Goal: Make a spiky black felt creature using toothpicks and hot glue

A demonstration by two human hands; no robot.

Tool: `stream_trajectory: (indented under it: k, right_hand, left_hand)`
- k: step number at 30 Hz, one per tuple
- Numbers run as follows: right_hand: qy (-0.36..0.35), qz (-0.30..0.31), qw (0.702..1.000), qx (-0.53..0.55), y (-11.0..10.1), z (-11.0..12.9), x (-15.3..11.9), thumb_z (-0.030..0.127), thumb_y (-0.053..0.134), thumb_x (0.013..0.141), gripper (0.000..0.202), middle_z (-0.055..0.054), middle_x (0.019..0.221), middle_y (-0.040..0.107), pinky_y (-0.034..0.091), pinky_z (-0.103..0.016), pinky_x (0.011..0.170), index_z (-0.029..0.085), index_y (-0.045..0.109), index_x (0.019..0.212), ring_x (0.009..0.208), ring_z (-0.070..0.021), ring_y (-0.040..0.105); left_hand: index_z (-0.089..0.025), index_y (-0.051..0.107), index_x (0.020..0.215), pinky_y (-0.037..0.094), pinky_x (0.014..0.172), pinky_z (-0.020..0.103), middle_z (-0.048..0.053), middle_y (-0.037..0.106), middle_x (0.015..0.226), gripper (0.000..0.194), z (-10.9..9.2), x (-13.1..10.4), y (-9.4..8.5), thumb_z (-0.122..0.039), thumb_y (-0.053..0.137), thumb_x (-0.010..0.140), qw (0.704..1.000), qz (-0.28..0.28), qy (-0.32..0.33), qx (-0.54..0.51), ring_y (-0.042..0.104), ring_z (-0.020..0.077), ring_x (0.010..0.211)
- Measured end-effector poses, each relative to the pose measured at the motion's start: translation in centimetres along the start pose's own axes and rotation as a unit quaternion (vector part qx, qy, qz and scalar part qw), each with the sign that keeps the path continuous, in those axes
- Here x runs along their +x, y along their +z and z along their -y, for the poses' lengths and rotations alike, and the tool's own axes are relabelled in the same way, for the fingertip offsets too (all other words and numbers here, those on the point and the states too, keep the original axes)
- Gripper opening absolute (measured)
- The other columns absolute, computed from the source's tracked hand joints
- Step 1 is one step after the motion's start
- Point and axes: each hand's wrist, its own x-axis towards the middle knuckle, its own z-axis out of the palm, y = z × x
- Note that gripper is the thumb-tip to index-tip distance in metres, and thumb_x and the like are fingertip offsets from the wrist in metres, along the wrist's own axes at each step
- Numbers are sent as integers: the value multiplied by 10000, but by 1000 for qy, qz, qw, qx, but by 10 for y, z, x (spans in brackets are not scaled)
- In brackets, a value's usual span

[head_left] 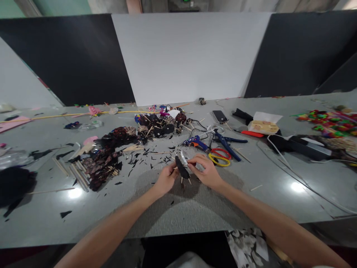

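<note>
A small black paper umbrella [182,168] with thin wooden ribs sticking out is held between both hands just above the grey table [195,208]. My left hand [166,179] pinches its left side. My right hand [205,171] grips its right side, fingers curled around the top. A white scrap shows beside the black piece, at my right fingertips. Black paper snippets [139,158] lie scattered just beyond the hands.
Behind the hands lie a blue glue gun [195,142], blue pliers [227,143], red and yellow scissors [220,156] and a phone [219,116]. A heap of dark paper umbrellas [156,126] sits mid-table, wooden sticks [75,173] at left, colourful pieces [329,121] far right.
</note>
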Motion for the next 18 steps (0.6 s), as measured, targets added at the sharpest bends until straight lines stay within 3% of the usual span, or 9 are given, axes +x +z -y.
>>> stream_trajectory:
  k: [5, 9, 15, 18]
  right_hand:
    - [-2, 3, 1000, -1, 2, 0, -2, 345, 618, 999, 150, -29, 809, 669, 450, -385, 833, 233, 711, 964, 799, -202, 637]
    - [-3, 9, 1000, -5, 3, -1, -3, 318, 610, 1001, 122, -28, 831, 670, 429, -388, 845, 232, 694, 980, 804, -198, 632]
    - [-1, 13, 1000, -12, 4, -4, -5, 289, 596, 999, 106, -27, 852, 671, 421, -385, 846, 230, 682, 977, 820, -198, 630]
    - [3, 15, 1000, -12, 4, -4, -5, 269, 595, 996, 99, -28, 854, 670, 415, -382, 851, 230, 684, 975, 834, -200, 631]
  left_hand:
    - [-150, 707, 852, 347, 563, 230, -6, 534, 641, 497, -5, 0, 0, -639, 626, 889, 1000, 6, 7, 30, 432, 138, 612]
    - [-155, 617, 682, 303, 540, 225, -27, 466, 587, 497, -5, 1, -2, -606, 619, 889, 999, 16, -1, 51, 385, 116, 576]
    - [-163, 591, 736, 272, 510, 225, -50, 439, 563, 415, 2, 2, -3, -542, 630, 902, 999, 15, -42, 18, 353, 96, 520]
    - [-156, 640, 855, 350, 564, 222, -17, 548, 673, 386, -1, 1, -2, -539, 687, 874, 1000, 14, -12, -13, 462, 117, 608]
